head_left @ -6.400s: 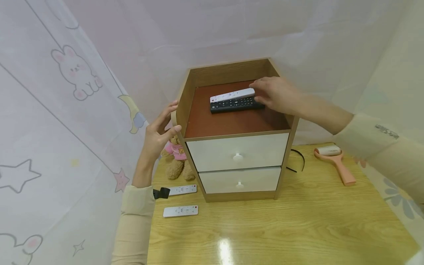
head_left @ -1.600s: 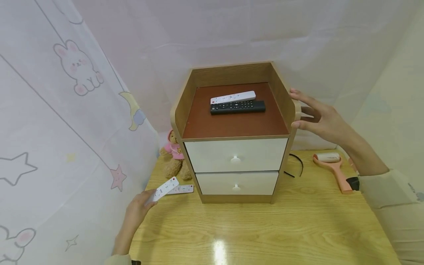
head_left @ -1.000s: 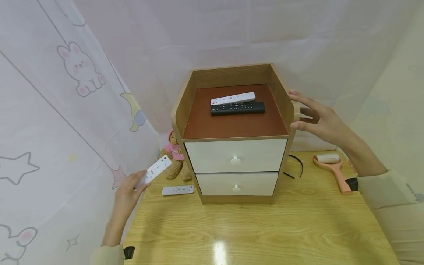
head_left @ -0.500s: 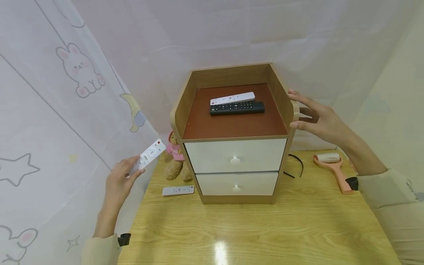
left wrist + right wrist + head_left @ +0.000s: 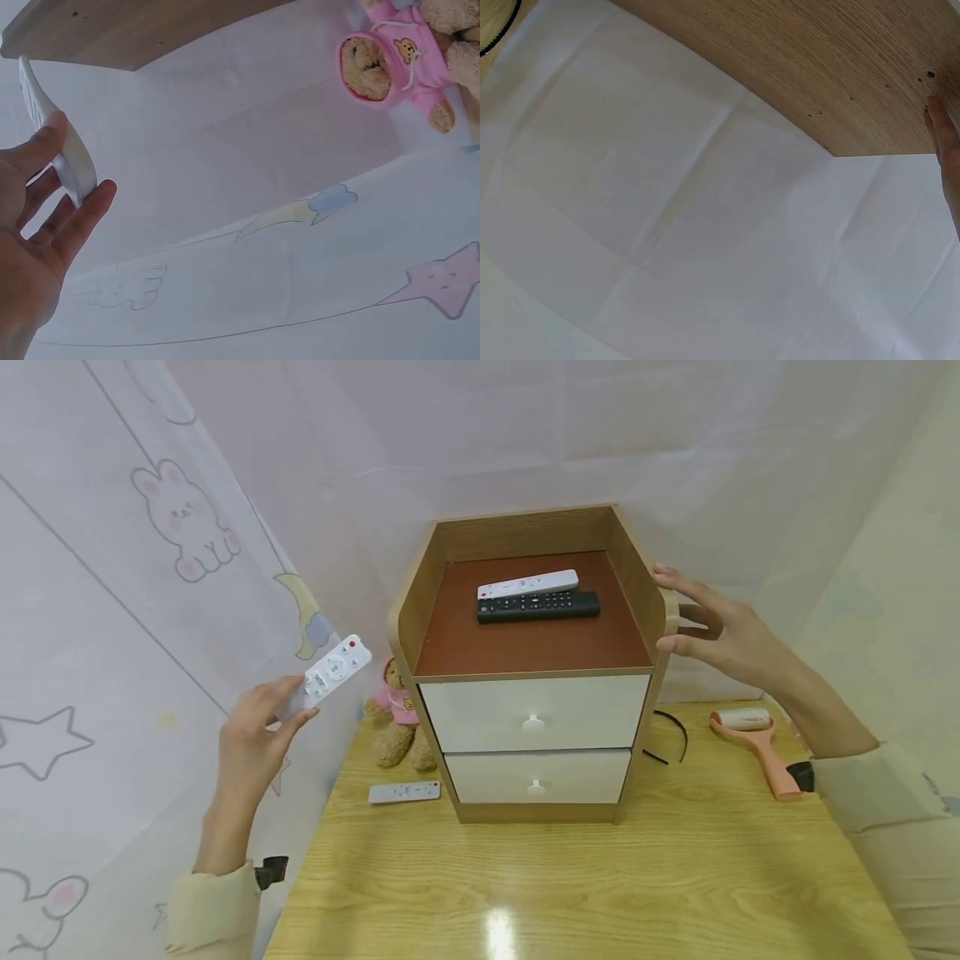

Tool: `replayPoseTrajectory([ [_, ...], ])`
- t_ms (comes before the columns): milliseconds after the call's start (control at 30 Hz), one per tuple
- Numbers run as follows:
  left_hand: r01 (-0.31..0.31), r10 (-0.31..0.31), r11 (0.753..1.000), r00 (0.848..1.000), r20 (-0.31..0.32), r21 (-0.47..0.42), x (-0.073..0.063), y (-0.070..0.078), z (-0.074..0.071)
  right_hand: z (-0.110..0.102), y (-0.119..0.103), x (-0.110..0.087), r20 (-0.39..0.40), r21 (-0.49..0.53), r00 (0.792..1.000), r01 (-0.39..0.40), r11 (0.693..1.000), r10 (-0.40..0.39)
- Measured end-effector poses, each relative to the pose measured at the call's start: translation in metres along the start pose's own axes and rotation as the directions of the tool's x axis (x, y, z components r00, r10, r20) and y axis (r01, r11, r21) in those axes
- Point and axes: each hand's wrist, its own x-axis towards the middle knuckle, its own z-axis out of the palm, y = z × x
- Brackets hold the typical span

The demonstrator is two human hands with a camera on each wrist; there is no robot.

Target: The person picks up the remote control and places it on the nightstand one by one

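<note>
My left hand point(image 5: 255, 731) pinches a white remote control point(image 5: 336, 670) in the air, left of the small wooden cabinet point(image 5: 536, 814). In the left wrist view the same remote point(image 5: 71, 161) sits between thumb and fingers, near the cabinet's side panel. My right hand point(image 5: 731, 631) rests against the cabinet's right side, its fingers spread along the edge; only part of it shows in the right wrist view. On the cabinet's brown top lie another white remote point(image 5: 528, 583) and a black remote point(image 5: 538, 607), side by side. One more white remote point(image 5: 405, 792) lies on the table.
A teddy bear point(image 5: 397, 714) in pink sits left of the cabinet. To the right are a black headband point(image 5: 678, 727) and an orange lint roller point(image 5: 765, 752). Two white drawers point(image 5: 480, 714) face forward, both pushed in. Printed fabric hangs behind and at the left.
My left hand has let go of the cabinet's left side, picked a white remote off the table and lifted it up. My right hand has moved from the cabinet's top to its right side.
</note>
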Motion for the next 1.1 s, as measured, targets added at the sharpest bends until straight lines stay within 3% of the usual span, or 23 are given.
replayPoseTrajectory([
  [267, -0.04, 0.041, 0.999, 0.999, -0.031, 0.007, 0.026, 0.011, -0.005, -0.001, -0.009, 0.001, 0.01, -0.031, 1.0, -0.004, 1.0, 0.004],
  [467, -0.067, 0.068, 0.998, 0.997, -0.044, 0.014, 0.045, 0.019, -0.008, -0.002, 0.002, 0.004, 0.019, -0.035, 1.0, -0.005, 0.999, 0.005],
  [667, -0.101, 0.101, 0.995, 0.995, -0.025, 0.006, 0.065, 0.03, -0.011, -0.002, 0.003, 0.003, 0.008, -0.023, 1.0, 0.003, 1.0, -0.003],
  [900, -0.129, 0.129, 0.991, 0.992, 0.009, 0.023, 0.086, 0.045, -0.014, 0.0, -0.017, 0.001, 0.001, -0.029, 1.0, -0.002, 1.0, 0.002],
  [1100, -0.159, 0.159, 0.987, 0.987, 0.022, 0.019, 0.106, 0.058, -0.011, 0.0, -0.021, 0.0, 0.003, -0.033, 1.0, -0.003, 0.999, 0.003],
])
